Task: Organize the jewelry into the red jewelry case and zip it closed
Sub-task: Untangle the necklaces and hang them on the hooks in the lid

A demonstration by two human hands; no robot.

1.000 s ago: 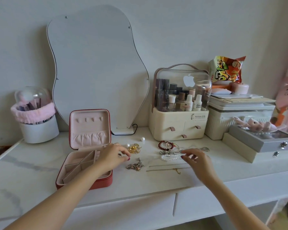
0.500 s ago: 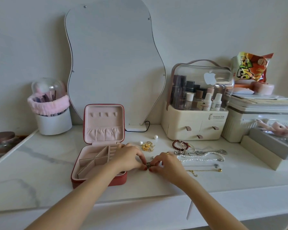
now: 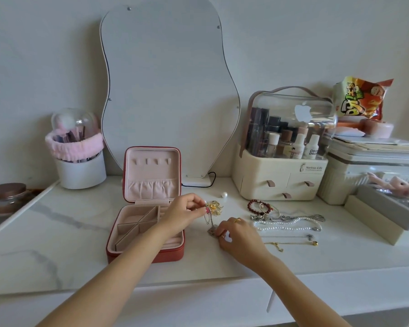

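The red jewelry case (image 3: 170, 254) lies open on the white marble table, its pink lid upright and its divided tray bare. Just right of the case, my left hand (image 3: 183, 214) pinches the top of a thin silver chain (image 3: 209, 219) and lifts it. My right hand (image 3: 240, 237) holds the chain's lower end with its pendant at the table surface. A gold flower brooch (image 3: 215, 207) sits behind the chain. Further right lie a red bead bracelet (image 3: 255, 206), a pearl necklace (image 3: 288, 226), a silver chain necklace (image 3: 302, 217) and a gold necklace (image 3: 293, 243).
A loose pearl (image 3: 224, 194) rests near the wavy mirror (image 3: 168, 90). A cream cosmetics organizer (image 3: 281, 180), stacked boxes (image 3: 373, 171) and a grey box (image 3: 387, 208) fill the right side. A brush cup (image 3: 80, 168) stands at the left.
Both hands met over a small chain beside the case; my left hand has since risen, stretching the chain upward while my right hand stays low. The view shifted left.
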